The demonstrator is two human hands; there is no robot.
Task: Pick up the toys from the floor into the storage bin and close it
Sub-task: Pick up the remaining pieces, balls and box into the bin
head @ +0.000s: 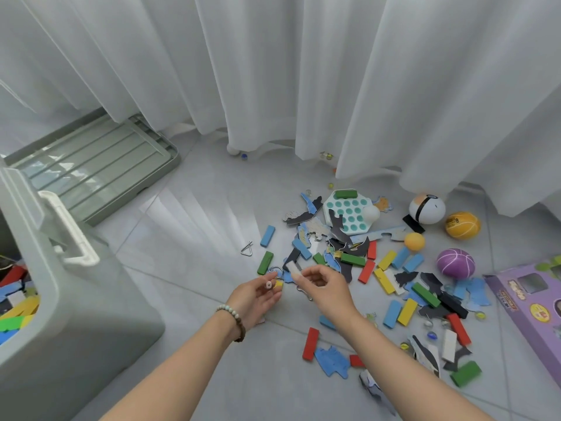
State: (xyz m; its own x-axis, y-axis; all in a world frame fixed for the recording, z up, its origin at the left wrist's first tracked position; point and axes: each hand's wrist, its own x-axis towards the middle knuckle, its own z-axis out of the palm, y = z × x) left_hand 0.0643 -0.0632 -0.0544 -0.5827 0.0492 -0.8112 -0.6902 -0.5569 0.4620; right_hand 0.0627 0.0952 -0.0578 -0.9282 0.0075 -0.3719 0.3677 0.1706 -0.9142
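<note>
Toys (366, 270) are lying strewn across the grey tiled floor (197, 238) below white curtains (273, 71); the storage bin (76, 314) is standing open at left, its lid (97, 168) lying behind. The left hand (258, 296) is pinching a small white bead (268, 285), the right hand (324, 287) a white block (294, 267); the bin is running off-frame

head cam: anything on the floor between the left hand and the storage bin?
Nothing. In the head view only bare grey floor tile lies between the left hand, which pinches a small white piece, and the storage bin.
</note>
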